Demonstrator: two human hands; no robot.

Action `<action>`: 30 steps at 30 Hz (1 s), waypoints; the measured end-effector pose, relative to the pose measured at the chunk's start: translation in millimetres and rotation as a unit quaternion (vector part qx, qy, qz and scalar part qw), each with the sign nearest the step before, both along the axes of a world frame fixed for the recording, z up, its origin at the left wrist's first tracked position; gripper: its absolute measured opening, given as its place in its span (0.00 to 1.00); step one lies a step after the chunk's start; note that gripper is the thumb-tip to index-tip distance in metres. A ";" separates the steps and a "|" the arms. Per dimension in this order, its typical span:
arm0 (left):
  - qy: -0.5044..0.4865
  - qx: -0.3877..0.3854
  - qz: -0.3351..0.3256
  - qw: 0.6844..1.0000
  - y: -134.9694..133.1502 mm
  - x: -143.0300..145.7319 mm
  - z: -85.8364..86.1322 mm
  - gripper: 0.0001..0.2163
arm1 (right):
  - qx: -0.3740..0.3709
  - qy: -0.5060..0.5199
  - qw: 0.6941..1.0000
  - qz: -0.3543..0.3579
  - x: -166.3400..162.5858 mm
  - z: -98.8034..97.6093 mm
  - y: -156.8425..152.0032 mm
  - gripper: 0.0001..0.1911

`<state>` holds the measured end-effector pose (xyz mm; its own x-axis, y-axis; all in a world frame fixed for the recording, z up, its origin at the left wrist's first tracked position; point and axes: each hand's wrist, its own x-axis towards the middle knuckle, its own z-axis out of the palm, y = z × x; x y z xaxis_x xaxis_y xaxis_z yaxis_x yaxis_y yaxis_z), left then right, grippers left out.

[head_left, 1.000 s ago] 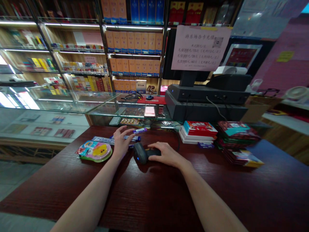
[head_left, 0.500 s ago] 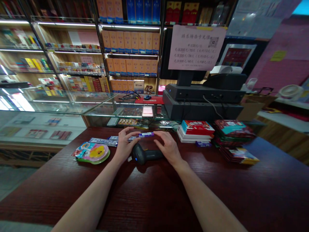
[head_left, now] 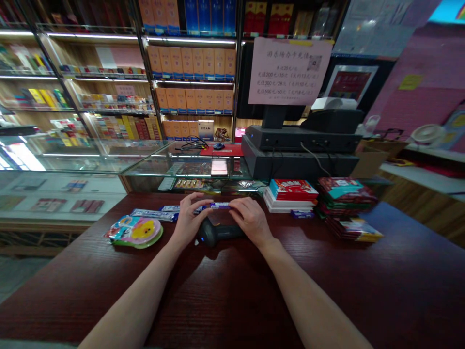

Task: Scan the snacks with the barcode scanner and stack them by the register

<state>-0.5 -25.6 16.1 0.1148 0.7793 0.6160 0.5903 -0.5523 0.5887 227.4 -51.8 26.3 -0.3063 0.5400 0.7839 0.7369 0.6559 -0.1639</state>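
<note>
My left hand (head_left: 189,216) and my right hand (head_left: 250,219) pinch the two ends of a thin purple-and-white packet (head_left: 220,205), held level just above the dark wooden counter (head_left: 232,286). Right under it lies a black barcode scanner (head_left: 214,232) with a blue light on its head, resting between my wrists. More purple packets (head_left: 156,213) lie flat on the counter left of my left hand. A round colourful toy pack (head_left: 134,230) with a yellow duck lies further left.
Stacks of red and green card packs (head_left: 345,203) and a white-edged stack (head_left: 290,194) sit at the right. A black till with a monitor and pink notice (head_left: 286,72) stands behind them. Glass display cases (head_left: 109,160) and stocked shelves fill the back.
My right hand left the scanner and joined my left hand on the purple packet, which came up off the counter. The scanner stays lying where it was.
</note>
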 end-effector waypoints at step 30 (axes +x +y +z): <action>0.087 0.108 0.021 0.990 -20.1 18.5 25.5 0.08 | -0.149 0.106 0.983 -0.002 16.1 20.3 -7.1 0.05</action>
